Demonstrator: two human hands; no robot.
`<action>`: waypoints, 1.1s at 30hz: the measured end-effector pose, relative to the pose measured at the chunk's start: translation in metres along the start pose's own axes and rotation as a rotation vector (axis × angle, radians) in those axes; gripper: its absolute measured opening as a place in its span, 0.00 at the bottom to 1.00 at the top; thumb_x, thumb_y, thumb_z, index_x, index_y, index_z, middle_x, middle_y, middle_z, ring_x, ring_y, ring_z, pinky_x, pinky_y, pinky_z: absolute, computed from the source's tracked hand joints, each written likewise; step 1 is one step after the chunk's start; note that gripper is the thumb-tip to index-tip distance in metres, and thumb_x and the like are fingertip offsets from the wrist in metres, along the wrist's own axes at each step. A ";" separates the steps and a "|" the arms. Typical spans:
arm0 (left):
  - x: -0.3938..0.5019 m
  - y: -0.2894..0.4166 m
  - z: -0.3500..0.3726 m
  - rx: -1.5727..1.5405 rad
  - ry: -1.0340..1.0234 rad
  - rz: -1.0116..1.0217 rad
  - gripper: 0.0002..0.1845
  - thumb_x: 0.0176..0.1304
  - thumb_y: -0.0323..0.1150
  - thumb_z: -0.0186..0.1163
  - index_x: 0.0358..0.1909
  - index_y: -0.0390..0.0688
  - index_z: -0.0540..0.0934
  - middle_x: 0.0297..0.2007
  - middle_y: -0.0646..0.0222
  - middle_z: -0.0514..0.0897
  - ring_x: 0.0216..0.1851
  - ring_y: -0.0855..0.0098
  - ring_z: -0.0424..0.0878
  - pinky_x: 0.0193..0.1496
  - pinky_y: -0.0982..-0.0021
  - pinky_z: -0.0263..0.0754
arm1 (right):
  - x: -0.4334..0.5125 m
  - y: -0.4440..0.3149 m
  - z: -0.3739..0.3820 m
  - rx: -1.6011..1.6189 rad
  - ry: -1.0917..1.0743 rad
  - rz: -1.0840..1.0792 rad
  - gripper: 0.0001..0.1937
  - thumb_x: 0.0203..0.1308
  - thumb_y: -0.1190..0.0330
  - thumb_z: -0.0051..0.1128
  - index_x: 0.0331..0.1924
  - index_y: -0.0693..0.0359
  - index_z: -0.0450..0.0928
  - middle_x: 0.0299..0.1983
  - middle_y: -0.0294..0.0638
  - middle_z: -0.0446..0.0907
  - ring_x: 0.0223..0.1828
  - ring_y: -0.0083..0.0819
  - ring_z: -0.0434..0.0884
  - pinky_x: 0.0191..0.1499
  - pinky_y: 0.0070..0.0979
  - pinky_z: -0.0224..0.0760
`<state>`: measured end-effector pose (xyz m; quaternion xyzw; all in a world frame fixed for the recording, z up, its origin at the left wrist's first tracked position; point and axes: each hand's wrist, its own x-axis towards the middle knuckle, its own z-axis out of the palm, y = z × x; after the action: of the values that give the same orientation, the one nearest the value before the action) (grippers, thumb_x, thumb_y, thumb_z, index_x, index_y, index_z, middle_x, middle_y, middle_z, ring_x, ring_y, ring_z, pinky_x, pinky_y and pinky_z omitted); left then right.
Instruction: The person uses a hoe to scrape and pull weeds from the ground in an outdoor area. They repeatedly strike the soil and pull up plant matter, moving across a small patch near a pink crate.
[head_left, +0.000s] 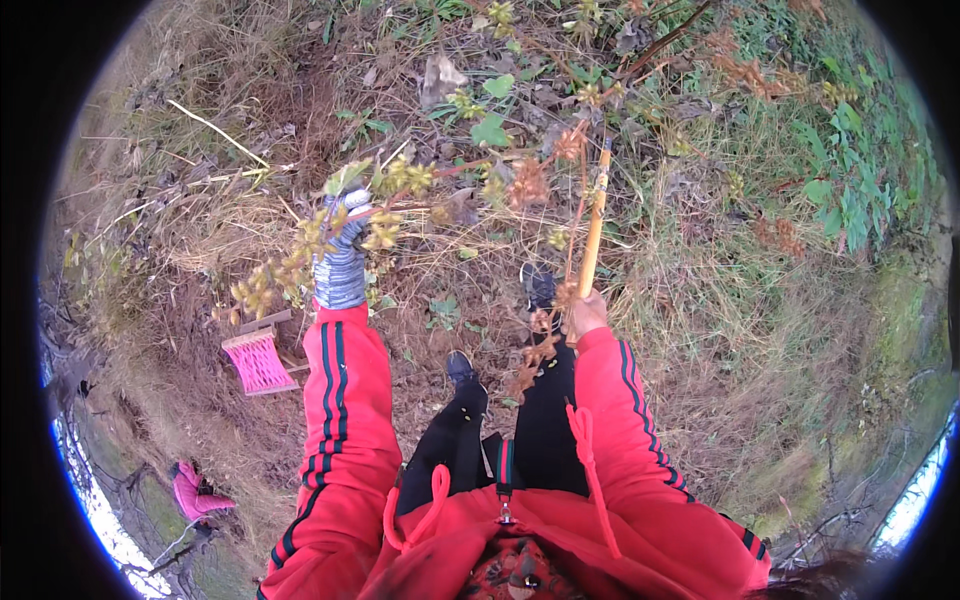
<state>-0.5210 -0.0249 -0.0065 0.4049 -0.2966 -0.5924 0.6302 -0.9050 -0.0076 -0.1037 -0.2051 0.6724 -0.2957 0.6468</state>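
Observation:
My left hand (341, 251), in a grey-and-white knit glove, is closed around a plant stem. Clusters of spiky yellow-green seed pods (262, 285) hang to its left, and more pods (407, 178) sit just to its right. A reddish stalk with brown dried pods (529, 184) stretches across towards the right. My bare right hand (587, 311) grips a pale yellow wooden stick (596, 214), which points away from me and has dark bands near its far end. Brown dried pods (536, 352) hang beside this hand, partly over my leg.
A small folding stool (259, 362) with a pink woven seat stands left of my left forearm. My dark shoes (460, 367) are on dry grass and soil. Leafy green plants (851, 180) grow at the right. Another person (196, 491) in pink is at the lower left.

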 end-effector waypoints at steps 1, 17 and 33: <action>0.000 0.000 -0.001 -0.405 -0.193 -0.225 0.18 0.55 0.29 0.55 0.49 0.36 0.71 0.45 0.64 0.76 0.44 0.73 0.74 0.51 0.75 0.66 | -0.006 0.006 -0.006 0.055 -0.010 0.046 0.07 0.53 0.76 0.45 0.38 0.62 0.68 0.25 0.39 0.76 0.10 0.22 0.65 0.09 0.20 0.59; -0.090 -0.018 -0.033 -0.085 0.577 -0.025 0.12 0.52 0.22 0.57 0.41 0.39 0.77 0.36 0.69 0.80 0.36 0.76 0.78 0.41 0.78 0.75 | -0.216 0.031 -0.076 0.034 -0.067 0.399 0.09 0.51 0.77 0.54 0.30 0.58 0.63 0.12 0.31 0.61 0.09 0.20 0.60 0.10 0.20 0.54; -0.152 -0.017 -0.029 -0.076 0.373 -0.213 0.13 0.54 0.25 0.55 0.43 0.38 0.76 0.37 0.66 0.80 0.40 0.74 0.78 0.43 0.76 0.73 | -0.350 0.094 -0.150 -0.868 0.374 -0.280 0.11 0.42 0.72 0.57 0.29 0.65 0.67 0.16 0.40 0.69 0.18 0.29 0.71 0.24 0.28 0.67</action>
<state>-0.5230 0.1303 -0.0196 0.5124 -0.1079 -0.5813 0.6228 -1.0156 0.3118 0.0941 -0.4877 0.8040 -0.1041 0.3239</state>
